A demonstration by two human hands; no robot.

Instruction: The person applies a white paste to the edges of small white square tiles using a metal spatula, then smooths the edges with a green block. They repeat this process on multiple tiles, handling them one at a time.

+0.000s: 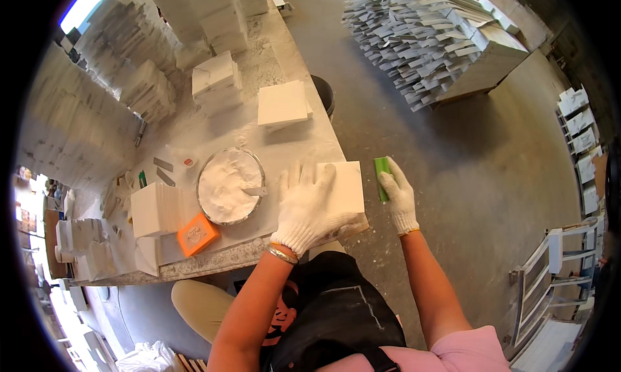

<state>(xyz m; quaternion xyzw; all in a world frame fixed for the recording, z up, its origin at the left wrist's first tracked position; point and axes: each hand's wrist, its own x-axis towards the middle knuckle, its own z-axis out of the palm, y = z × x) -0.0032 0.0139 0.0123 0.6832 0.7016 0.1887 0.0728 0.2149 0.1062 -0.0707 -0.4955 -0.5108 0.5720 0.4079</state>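
Big dusty worktable (294, 144) here, with tall stacks of white tiles (77, 132) crowding its far left side and a round metal bowl (263, 178) heaped with white powder sitting just left of the left gloved hand (305, 204). That hand's got its fingers spread, thumb resting on a square white tile (346, 187) at the table's near right corner. The right gloved hand (400, 200), just past the edge, is clamped around a green block (380, 167), maybe for sanding, hard to tell.
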